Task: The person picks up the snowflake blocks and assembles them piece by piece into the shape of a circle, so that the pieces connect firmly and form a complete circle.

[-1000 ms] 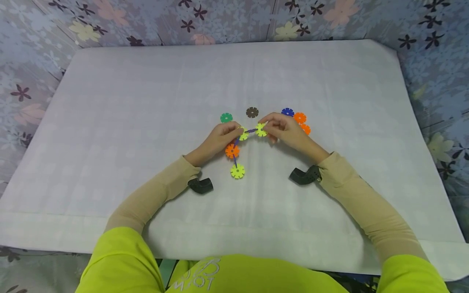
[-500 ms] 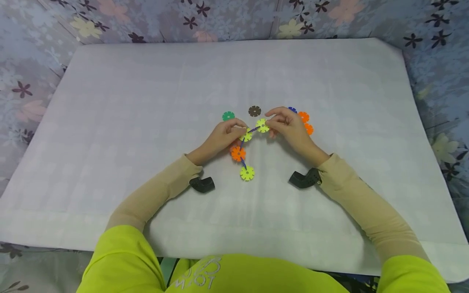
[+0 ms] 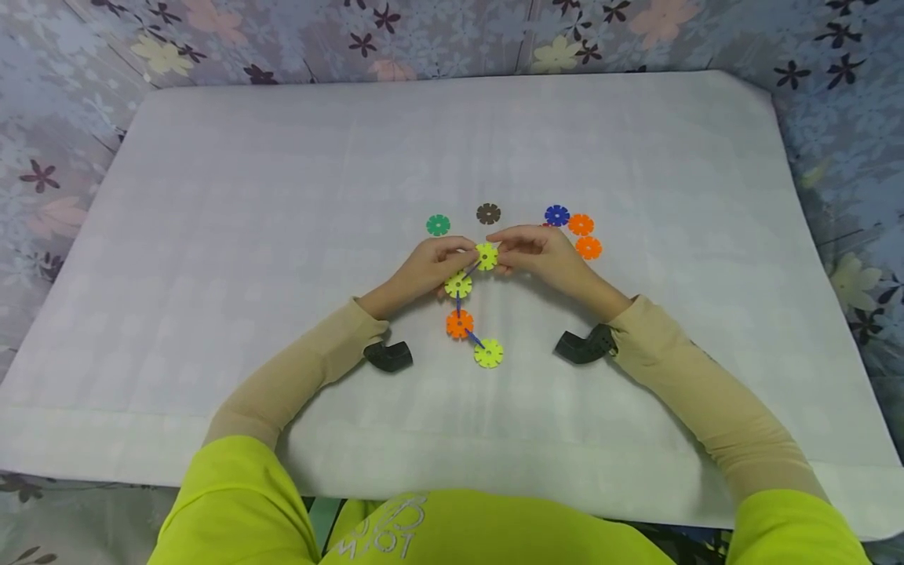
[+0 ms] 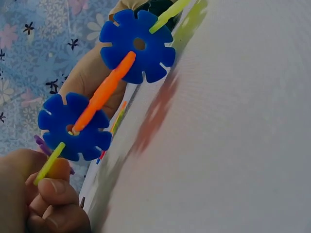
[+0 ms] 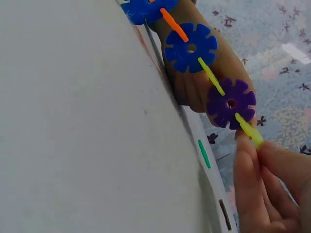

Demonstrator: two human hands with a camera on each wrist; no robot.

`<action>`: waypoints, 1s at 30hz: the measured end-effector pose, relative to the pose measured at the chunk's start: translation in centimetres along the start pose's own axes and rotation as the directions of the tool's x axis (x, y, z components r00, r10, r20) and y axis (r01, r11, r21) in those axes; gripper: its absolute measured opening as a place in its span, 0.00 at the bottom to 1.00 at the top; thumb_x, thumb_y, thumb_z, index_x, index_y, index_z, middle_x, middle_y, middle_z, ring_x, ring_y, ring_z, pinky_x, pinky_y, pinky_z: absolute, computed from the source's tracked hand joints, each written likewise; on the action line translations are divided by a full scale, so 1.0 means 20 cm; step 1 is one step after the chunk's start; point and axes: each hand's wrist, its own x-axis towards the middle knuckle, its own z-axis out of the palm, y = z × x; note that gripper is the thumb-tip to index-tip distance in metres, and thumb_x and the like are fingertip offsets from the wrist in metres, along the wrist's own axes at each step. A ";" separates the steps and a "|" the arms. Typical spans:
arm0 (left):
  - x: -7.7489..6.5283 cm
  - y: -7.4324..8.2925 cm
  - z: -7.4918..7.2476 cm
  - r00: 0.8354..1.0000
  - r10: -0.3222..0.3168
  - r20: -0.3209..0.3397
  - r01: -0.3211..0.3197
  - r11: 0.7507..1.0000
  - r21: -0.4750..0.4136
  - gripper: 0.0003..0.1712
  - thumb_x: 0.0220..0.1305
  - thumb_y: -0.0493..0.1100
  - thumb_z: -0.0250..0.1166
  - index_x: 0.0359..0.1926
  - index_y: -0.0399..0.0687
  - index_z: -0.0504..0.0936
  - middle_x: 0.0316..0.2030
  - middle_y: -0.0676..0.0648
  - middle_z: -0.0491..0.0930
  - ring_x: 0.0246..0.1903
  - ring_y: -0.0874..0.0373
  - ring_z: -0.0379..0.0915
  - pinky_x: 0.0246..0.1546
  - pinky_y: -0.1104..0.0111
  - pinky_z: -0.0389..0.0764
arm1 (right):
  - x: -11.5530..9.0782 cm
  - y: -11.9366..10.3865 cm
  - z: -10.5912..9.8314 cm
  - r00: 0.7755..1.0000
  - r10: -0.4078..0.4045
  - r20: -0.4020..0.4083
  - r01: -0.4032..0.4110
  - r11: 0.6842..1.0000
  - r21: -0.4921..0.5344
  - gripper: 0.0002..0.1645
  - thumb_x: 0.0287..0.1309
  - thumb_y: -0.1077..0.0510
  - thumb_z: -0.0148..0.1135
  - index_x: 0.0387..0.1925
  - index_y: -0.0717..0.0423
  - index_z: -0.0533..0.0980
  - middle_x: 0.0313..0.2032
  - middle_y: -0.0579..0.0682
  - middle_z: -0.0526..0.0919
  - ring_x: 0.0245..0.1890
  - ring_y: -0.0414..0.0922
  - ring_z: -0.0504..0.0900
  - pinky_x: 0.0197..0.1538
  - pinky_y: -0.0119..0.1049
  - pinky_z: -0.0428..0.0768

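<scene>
A chain of slotted plastic discs (image 3: 460, 324) hangs between my hands, with yellow and orange discs facing the head view and blue and purple ones edge-on. My left hand (image 3: 434, 265) grips the chain near its upper end. In the left wrist view its fingertips (image 4: 56, 189) close around a yellow disc (image 4: 48, 162) seen edge-on; the exact contact is partly hidden. My right hand (image 3: 540, 255) pinches the rim of the top yellow disc (image 3: 486, 256) with thumb and fingers. Beside that disc, a purple disc (image 5: 231, 104) shows in the right wrist view.
Loose discs lie beyond the hands on the white cloth-covered table (image 3: 282, 235): green (image 3: 438, 225), brown (image 3: 488, 213), blue (image 3: 557, 216), and two orange ones, the upper orange disc (image 3: 581, 224) and the lower orange disc (image 3: 588, 248). A red piece is mostly hidden by the right hand.
My right hand has moved left and toward the body with the top yellow disc, close to the left fingers. The chain's lower part now hangs nearer the body, and the left hand's hold sits higher along it.
</scene>
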 end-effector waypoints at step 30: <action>0.03 -0.10 0.00 0.990 0.042 -0.135 -0.048 0.998 -0.046 0.10 0.64 0.36 0.54 0.38 0.31 0.76 0.16 0.48 0.69 0.13 0.60 0.61 0.21 0.71 0.67 | 0.03 0.06 -0.06 0.959 -0.262 0.110 0.270 0.714 -0.646 0.13 0.49 0.66 0.64 0.39 0.62 0.77 0.42 0.56 0.79 0.54 0.56 0.63 0.57 0.48 0.57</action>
